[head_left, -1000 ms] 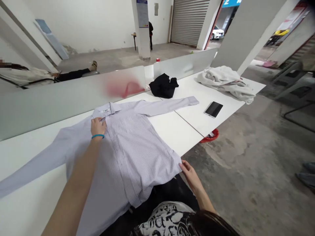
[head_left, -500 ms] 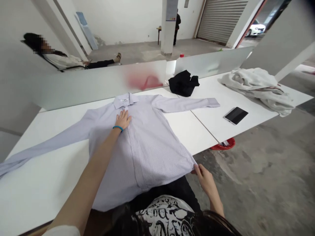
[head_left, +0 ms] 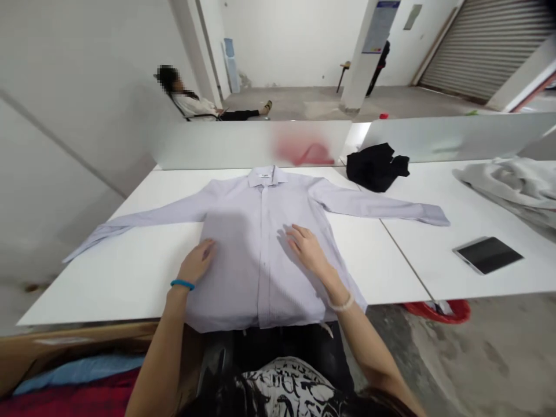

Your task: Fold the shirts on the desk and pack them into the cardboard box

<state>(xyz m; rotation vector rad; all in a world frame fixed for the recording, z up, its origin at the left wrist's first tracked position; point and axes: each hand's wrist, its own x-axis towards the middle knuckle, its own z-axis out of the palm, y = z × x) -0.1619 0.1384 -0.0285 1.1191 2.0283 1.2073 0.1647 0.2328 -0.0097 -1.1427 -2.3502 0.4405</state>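
A pale lavender, finely striped long-sleeved shirt (head_left: 243,260) lies front side up, its collar at the far side and both sleeves spread outward. My left hand (head_left: 197,260), below a blue wristband, is at the shirt's left side edge with its fingers extended; its fingertips are partly hidden. Over the right half of the shirt front is my right hand (head_left: 307,248), fingers apart and nothing held. Whether it touches the cloth I cannot tell. The shirt's hem reaches the near edge of the white table (head_left: 369,272).
Black cloth (head_left: 376,167), a tablet (head_left: 489,255) and bundled white fabric (head_left: 516,179) lie to the right. A frosted divider (head_left: 217,145) runs behind the shirt. Below are a red bin (head_left: 458,313) and a box (head_left: 78,341) of clothes. One person (head_left: 195,104) sits beyond; another stands behind a pillar.
My right hand has let go of the shirt's lower right corner and moved up over its front. My left hand has moved from near the collar to the left side. The view has turned left.
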